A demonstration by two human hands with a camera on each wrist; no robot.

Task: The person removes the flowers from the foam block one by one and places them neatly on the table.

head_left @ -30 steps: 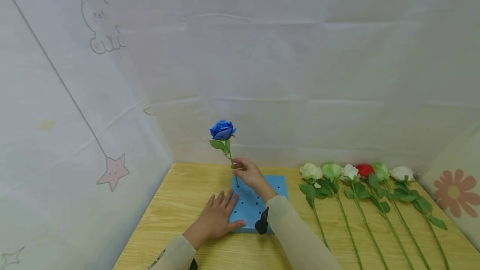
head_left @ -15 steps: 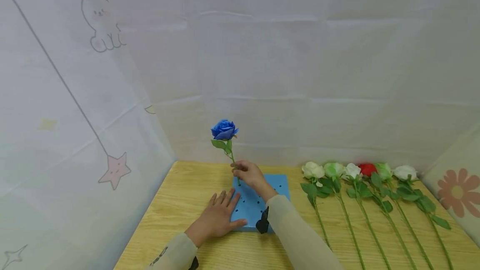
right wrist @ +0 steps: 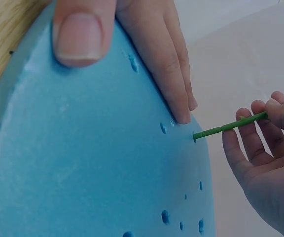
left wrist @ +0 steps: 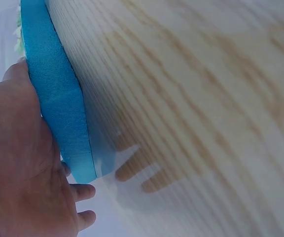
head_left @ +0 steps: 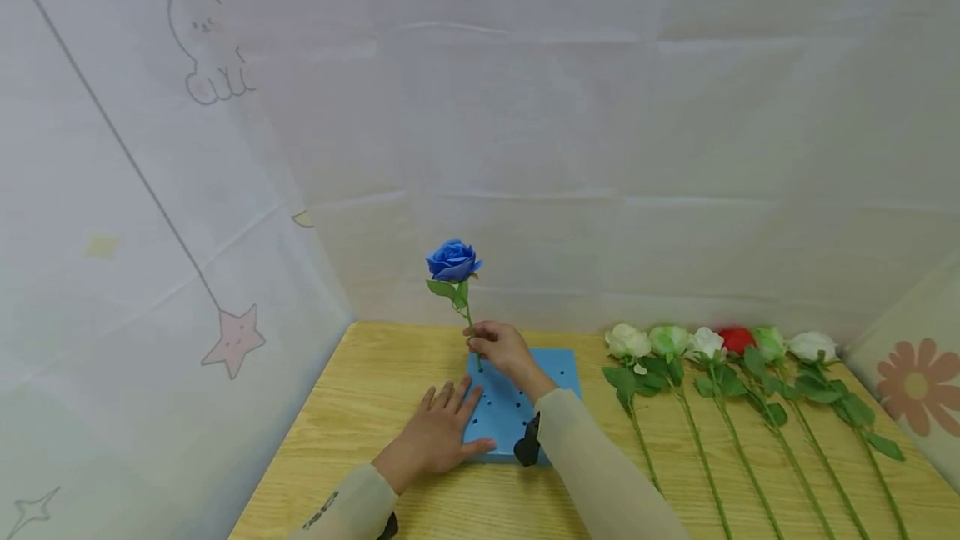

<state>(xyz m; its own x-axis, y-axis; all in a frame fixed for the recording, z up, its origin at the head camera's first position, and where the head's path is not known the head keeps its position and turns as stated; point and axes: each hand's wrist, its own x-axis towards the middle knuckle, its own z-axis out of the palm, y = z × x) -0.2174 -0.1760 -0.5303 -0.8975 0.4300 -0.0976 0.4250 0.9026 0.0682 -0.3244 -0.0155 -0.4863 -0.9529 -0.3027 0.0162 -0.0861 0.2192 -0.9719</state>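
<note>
A blue artificial rose [head_left: 453,261] stands nearly upright, leaning slightly left, at the far left corner of a blue foam block [head_left: 498,415] with small holes. In the right wrist view its green stem [right wrist: 230,124] enters one of these holes. My right hand [head_left: 504,354] pinches the stem between thumb and fingers, a little above the foam. With fingers spread and straight, my left hand [head_left: 435,437] presses on the block's left side. Its thumb lies on the near edge. The left wrist view shows the block's side wall [left wrist: 63,98] along the palm.
On the right of the wooden table [head_left: 360,382] several roses lie in a row, stems toward me. Among them are a cream rose [head_left: 628,342], a red rose [head_left: 737,339] and a white rose [head_left: 812,346]. A pale printed curtain [head_left: 525,148] hangs behind and at the sides.
The whole head view has shifted slightly. The blue rose's stem shows a little less length above the foam than a second ago. Both hands keep their places on stem and block.
</note>
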